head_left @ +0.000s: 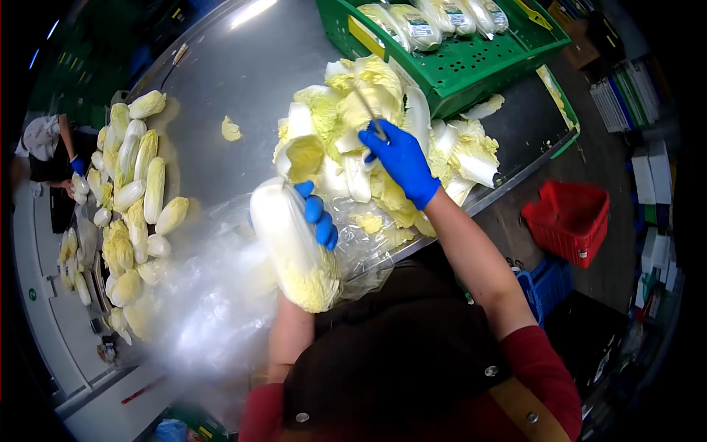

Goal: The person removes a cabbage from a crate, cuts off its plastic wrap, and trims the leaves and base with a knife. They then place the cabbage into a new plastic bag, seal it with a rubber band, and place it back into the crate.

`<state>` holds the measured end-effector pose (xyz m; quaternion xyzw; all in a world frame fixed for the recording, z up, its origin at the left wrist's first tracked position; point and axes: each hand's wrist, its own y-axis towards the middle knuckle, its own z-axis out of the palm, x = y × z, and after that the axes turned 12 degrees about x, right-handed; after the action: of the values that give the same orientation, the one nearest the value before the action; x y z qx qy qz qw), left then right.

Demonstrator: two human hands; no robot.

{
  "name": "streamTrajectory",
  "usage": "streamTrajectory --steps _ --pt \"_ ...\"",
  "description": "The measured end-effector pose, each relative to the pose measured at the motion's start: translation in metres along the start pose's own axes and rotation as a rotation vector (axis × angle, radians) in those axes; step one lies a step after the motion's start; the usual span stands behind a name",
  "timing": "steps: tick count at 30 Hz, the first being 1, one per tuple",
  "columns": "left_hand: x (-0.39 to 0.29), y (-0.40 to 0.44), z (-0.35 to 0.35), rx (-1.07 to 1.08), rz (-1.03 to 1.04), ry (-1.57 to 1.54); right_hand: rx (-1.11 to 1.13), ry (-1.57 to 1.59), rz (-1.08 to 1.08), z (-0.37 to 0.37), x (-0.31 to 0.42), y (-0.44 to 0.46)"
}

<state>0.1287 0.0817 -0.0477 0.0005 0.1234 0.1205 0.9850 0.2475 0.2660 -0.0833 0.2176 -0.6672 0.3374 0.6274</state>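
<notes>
My left hand (318,215), in a blue glove, is closed around a pale napa cabbage (289,239). The cabbage lies tilted in front of my apron, its white base end pointing away from me. A knife (370,112) is in the grip of my gloved right hand (401,162), its blade pointing away from me over a heap of loose cabbage leaves (372,85). The palm side of my left hand is hidden behind the cabbage. Clear plastic film (221,269) lies beside and under the cabbage at the table's near edge.
Many whole cabbages (155,190) lie along the left of the metal table (221,81). A green crate (471,77) with wrapped cabbages stands at the far right. A red basket (571,225) and blue crate (546,289) are on the floor. Another person (50,144) works at far left.
</notes>
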Motion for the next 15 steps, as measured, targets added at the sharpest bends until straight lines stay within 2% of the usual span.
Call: streamTrajectory --steps 1,4,5,6,8,10,11,14,15 --pt "-0.005 0.001 -0.001 -0.035 0.015 0.034 0.056 -0.035 0.041 0.004 0.012 -0.010" --pt "-0.018 0.006 0.000 -0.260 0.011 0.206 0.000 -0.217 -0.065 0.019 0.028 -0.037" --pt "-0.017 0.005 -0.004 -0.215 0.032 0.225 0.061 -0.199 -0.037 0.021 0.036 -0.046" --pt "-0.018 0.003 -0.012 -0.210 0.051 0.396 0.127 -0.052 0.063 0.026 0.052 -0.057" --pt "-0.011 0.010 -0.007 -0.480 0.160 0.548 0.156 -0.032 -0.081 0.036 0.059 -0.070" --pt "-0.003 0.014 0.008 -0.523 0.179 0.632 0.236 -0.237 -0.056 0.039 0.072 -0.080" --pt "-0.001 0.015 0.012 -0.544 0.190 0.676 0.228 -0.262 -0.121 0.043 0.062 -0.081" --pt "-0.013 0.002 -0.016 -0.372 0.099 0.679 0.217 -0.222 -0.119 0.045 0.052 -0.079" --pt "-0.015 -0.003 -0.023 -0.316 0.050 0.802 0.254 -0.180 -0.047 0.042 0.061 -0.080"
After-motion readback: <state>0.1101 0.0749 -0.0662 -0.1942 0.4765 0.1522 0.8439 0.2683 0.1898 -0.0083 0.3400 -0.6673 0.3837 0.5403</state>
